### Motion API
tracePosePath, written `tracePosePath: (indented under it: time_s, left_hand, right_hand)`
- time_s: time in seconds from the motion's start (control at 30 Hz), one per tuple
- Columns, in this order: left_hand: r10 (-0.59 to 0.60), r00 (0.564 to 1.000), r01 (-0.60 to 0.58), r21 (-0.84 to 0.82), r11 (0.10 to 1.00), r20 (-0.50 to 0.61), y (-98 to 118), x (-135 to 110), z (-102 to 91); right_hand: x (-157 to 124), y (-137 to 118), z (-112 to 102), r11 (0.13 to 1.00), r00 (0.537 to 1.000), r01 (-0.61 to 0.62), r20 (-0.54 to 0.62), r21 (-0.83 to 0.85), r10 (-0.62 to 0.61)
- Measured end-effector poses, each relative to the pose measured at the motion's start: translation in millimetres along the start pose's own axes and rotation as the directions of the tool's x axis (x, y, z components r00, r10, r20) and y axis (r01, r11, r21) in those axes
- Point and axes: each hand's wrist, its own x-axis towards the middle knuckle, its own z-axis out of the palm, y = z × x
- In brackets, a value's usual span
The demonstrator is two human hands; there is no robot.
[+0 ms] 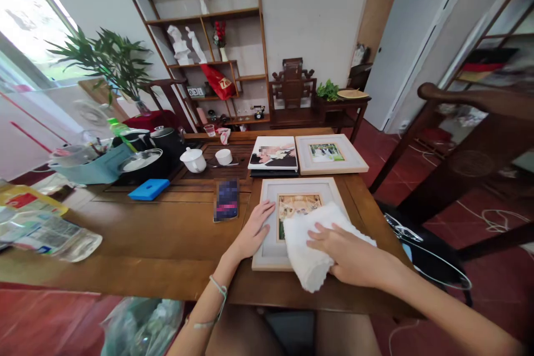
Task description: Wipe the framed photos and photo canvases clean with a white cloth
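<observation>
A picture frame with a pale mat and light wooden edge lies flat on the table in front of me. My left hand rests on its left side, fingers stretched out. On the frame's right part, my right hand grips a folded white cloth, which covers some of the photo. The cloth's lower corner hangs past the frame's near edge. Behind it lie a second framed picture and a white-covered photo album. Left of the frame is a phone.
The wooden table holds a lidded teapot, a small white cup, a blue box and plastic bottles at the left. A dark chair stands right. Below the table edge sits a plastic bag.
</observation>
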Motion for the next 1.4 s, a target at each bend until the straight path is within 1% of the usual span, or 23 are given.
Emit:
tracePosePath:
  time_s: [0.07,0.1,0.17,0.2,0.23,0.27,0.33,0.43,0.57,0.63,0.7,0.77,0.8,0.87,0.97,1.03,1.1,1.2,1.23,1.27,1.33,1.37,1.4]
  left_hand:
    - [0.015,1.0,-0.015,-0.006,1.0,-0.002,-3.5,-0.2,0.5]
    - [0.019,1.0,-0.019,-0.009,1.0,-0.003,-5.2,-0.2,0.8]
    - [0.023,1.0,-0.023,-0.013,1.0,-0.005,-7.8,0.0,1.1]
    - [0.023,1.0,-0.023,-0.013,1.0,-0.006,-8.6,0.1,1.1]
    - [0.022,1.0,-0.022,-0.012,1.0,-0.006,-9.0,0.3,1.0]
    - [0.021,1.0,-0.021,-0.01,1.0,-0.006,-9.0,0.5,0.7]
    - [0.022,1.0,-0.022,-0.002,1.0,-0.005,-8.1,0.7,-0.1]
    - [0.026,1.0,-0.026,0.01,1.0,-0.008,-5.9,0.7,-1.0]
    - [0.014,1.0,-0.014,0.03,0.999,-0.004,-4.2,0.7,-0.7]
    - [0.004,1.0,-0.003,0.042,0.999,-0.009,-3.8,0.6,-0.3]
    - [0.009,1.0,-0.008,0.049,0.999,-0.01,-3.6,0.3,-0.2]
    - [0.027,1.0,-0.026,0.048,0.999,-0.009,-3.4,0.1,-0.6]
    - [0.033,0.999,-0.033,0.045,0.998,-0.009,-3.2,0.1,-0.9]
    - [0.032,0.999,-0.031,0.037,0.999,-0.011,-3.0,0.5,-1.5]
    - [0.006,1.0,-0.006,0.029,1.0,-0.005,-2.5,1.8,-1.5]
    - [-0.015,1.0,0.015,0.027,1.0,-0.009,-1.5,2.8,-1.1]
    - [-0.034,0.999,0.034,0.024,0.999,-0.02,0.4,3.5,-0.5]
    - [-0.056,0.998,0.057,0.006,0.998,-0.037,4.4,3.5,0.2]
    - [-0.062,0.997,0.062,-0.004,0.998,-0.047,5.5,3.2,0.5]
    - [-0.066,0.996,0.065,-0.016,0.998,-0.057,6.2,2.8,0.9]
    - [-0.074,0.994,0.071,-0.041,0.997,-0.08,6.8,2.1,1.9]
    - [-0.082,0.993,0.078,-0.052,0.996,-0.089,6.7,1.8,2.4]
    - [-0.092,0.991,0.086,-0.059,0.995,-0.095,6.5,1.7,2.9]
  right_hand:
    - [1.2,5.3,-9.5,0.998,0.997,-0.062,0.049,-0.001,0.062]
    - [6.1,12.9,-12.8,0.993,0.993,-0.114,0.039,-0.025,0.115]
    - [22.8,33.3,-15.5,0.966,0.972,-0.232,-0.069,-0.111,0.226]
    - [33.3,43.7,-15.0,0.942,0.948,-0.297,-0.165,-0.156,0.272]
    - [44.3,52.8,-13.3,0.916,0.917,-0.355,-0.262,-0.187,0.302]
    - [55.1,59.7,-11.0,0.895,0.89,-0.398,-0.323,-0.203,0.322]
    - [73.0,64.7,-5.0,0.871,0.855,-0.442,-0.393,-0.214,0.338]
    - [83.5,50.6,6.1,0.872,0.857,-0.436,-0.397,-0.223,0.327]
    - [66.3,6.7,24.8,0.886,0.914,-0.362,-0.299,-0.29,0.275]
    - [53.4,-13.7,32.0,0.896,0.954,-0.28,-0.204,-0.343,0.22]
    - [43.8,-23.3,33.2,0.933,0.983,-0.143,-0.156,-0.331,0.095]
    - [39.9,-17.3,27.0,0.966,0.989,-0.066,-0.142,-0.251,0.031]
    - [40.2,-8.7,21.9,0.976,0.988,-0.072,-0.15,-0.206,0.042]
    - [44.1,15.4,10.8,0.975,0.971,-0.156,-0.207,-0.16,0.121]
    - [52.8,49.1,0.5,0.928,0.93,-0.289,-0.3,-0.235,0.213]
    - [56.9,56.2,1.3,0.882,0.903,-0.363,-0.349,-0.301,0.252]
    - [58.3,46.7,8.3,0.851,0.895,-0.391,-0.361,-0.35,0.262]
    - [55.9,11.9,28.8,0.872,0.931,-0.305,-0.312,-0.382,0.188]
    - [54.4,-0.6,36.9,0.893,0.95,-0.233,-0.286,-0.384,0.124]
    - [52.9,-11.5,44.6,0.912,0.957,-0.132,-0.288,-0.388,0.016]
    - [50.6,-25.4,55.9,0.914,0.938,0.073,-0.284,-0.4,-0.2]
    - [50.2,-27.6,58.1,0.909,0.922,0.146,-0.28,-0.39,-0.268]
    - [50.3,-26.9,57.6,0.912,0.917,0.186,-0.269,-0.366,-0.295]
